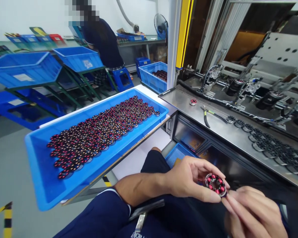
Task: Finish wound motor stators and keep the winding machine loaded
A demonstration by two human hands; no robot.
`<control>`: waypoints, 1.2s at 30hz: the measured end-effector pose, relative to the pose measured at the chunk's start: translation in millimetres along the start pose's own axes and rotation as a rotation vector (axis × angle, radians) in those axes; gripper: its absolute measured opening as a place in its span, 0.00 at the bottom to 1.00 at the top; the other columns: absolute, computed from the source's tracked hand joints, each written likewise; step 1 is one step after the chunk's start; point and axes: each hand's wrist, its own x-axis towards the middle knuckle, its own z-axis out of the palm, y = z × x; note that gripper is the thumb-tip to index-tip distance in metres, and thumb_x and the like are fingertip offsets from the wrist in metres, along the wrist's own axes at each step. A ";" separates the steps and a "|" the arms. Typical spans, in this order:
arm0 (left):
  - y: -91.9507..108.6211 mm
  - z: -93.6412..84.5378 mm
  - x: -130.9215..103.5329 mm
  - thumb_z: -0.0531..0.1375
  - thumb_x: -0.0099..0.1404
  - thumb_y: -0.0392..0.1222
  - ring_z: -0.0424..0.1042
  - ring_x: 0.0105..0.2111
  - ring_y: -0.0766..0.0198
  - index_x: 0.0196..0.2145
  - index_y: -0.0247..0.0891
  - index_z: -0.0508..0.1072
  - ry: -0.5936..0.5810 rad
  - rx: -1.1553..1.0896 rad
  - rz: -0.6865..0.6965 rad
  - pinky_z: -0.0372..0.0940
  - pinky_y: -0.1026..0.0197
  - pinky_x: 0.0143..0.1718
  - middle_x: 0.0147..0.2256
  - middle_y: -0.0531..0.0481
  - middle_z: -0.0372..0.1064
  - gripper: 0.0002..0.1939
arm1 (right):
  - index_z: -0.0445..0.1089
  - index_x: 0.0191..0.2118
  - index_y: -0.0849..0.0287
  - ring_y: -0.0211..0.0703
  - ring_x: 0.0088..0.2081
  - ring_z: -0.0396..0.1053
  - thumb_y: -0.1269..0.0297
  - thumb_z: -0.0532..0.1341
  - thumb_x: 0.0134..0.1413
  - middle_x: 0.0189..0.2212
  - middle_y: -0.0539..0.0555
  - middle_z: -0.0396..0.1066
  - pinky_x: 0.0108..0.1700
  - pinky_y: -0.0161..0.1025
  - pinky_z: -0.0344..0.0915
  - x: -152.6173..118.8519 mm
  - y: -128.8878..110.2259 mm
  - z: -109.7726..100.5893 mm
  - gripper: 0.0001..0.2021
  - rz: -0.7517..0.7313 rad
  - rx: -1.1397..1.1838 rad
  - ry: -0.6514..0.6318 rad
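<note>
By the grey metal table (pixel 221 133), the left hand (pixel 186 180) grips and right hand (pixel 254 203) pinches a round red-wound ring (pixel 217 190), seemingly edge-work next needing steadiness.

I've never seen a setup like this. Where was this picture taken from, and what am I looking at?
There's no robot here: a camera on a worker's head looks forward and down at their own bare hands. The left hand holds a small ring-shaped part wound with red; the right hand's fingertips are at its edge. I can't make out what they pinch.

To the left, a blue tray holds rows of similar parts. On the metal bench to the right are one red-wound part, a plier-like tool and many dark rings. Behind the bench top stands some machinery.
</note>
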 end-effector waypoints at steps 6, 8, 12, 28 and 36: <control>-9.6 5.2 0.8 0.73 0.49 0.36 0.80 0.41 0.57 0.46 0.34 0.77 0.168 0.447 0.641 0.76 0.59 0.45 0.42 0.38 0.80 0.25 | 0.75 0.47 0.50 0.40 0.37 0.71 0.78 0.63 0.58 0.36 0.51 0.72 0.40 0.41 0.66 3.1 -12.9 18.9 0.16 0.136 -0.036 0.169; -11.4 4.5 1.5 0.73 0.49 0.34 0.81 0.42 0.56 0.48 0.35 0.76 0.193 0.525 0.778 0.76 0.58 0.47 0.43 0.39 0.80 0.27 | 0.75 0.44 0.52 0.40 0.37 0.71 0.79 0.62 0.58 0.36 0.51 0.72 0.40 0.41 0.67 1.2 -15.0 22.1 0.14 0.190 -0.003 0.148; -15.5 5.0 0.7 0.73 0.49 0.33 0.80 0.43 0.57 0.48 0.37 0.75 0.218 0.587 0.835 0.75 0.58 0.48 0.45 0.41 0.80 0.26 | 0.72 0.38 0.56 0.41 0.34 0.71 0.75 0.61 0.61 0.34 0.52 0.72 0.35 0.40 0.65 -6.0 -14.8 31.1 0.07 0.317 0.123 0.183; -20.5 -17.3 3.5 0.66 0.63 0.54 0.78 0.29 0.67 0.51 0.36 0.67 -0.204 -0.146 0.057 0.70 0.66 0.31 0.36 0.47 0.73 0.26 | 0.73 0.40 0.58 0.41 0.33 0.72 0.78 0.63 0.57 0.34 0.53 0.72 0.34 0.39 0.67 -2.4 1.6 19.0 0.09 0.270 0.079 0.093; -14.3 -7.6 1.9 0.72 0.58 0.41 0.76 0.52 0.56 0.35 0.36 0.69 -0.047 -0.257 0.292 0.69 0.50 0.55 0.44 0.45 0.75 0.15 | 0.71 0.37 0.59 0.39 0.31 0.68 0.79 0.60 0.60 0.30 0.52 0.68 0.30 0.37 0.65 5.7 1.2 16.2 0.08 0.397 0.300 0.022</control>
